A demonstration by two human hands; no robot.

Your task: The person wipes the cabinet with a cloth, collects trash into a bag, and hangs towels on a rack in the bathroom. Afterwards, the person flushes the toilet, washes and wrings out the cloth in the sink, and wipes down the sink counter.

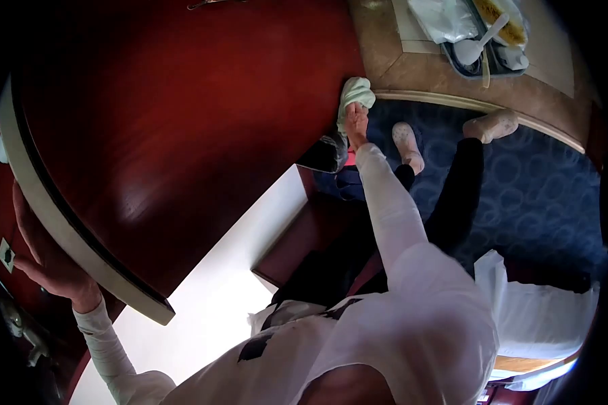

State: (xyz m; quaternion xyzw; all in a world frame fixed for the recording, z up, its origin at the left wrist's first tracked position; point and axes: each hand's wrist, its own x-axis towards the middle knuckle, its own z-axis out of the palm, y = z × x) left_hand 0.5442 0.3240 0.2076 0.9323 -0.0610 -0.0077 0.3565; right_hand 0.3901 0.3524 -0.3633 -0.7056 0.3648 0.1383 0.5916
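Note:
My right hand (357, 125) is closed on a pale green cloth (358, 93), which bunches out past my fingers. It is at the edge of a glossy dark red wooden surface (182, 101). My left hand (51, 260) is at the far left, with its fingers stretched out alongside the pale edge strip (81, 233) of that surface. Part of that hand is in shadow, and I cannot tell whether the fingers press on the strip. Just below my right hand is a dark, shiny corner piece (325, 154).
A tray (463, 67) with a white spoon (476, 48) and plastic packs lies on a tan ledge (419, 74). Patterned blue carpet (520, 182) covers the floor around my shoes (407, 143). A white plastic-lined bin or box (544, 317) stands at lower right.

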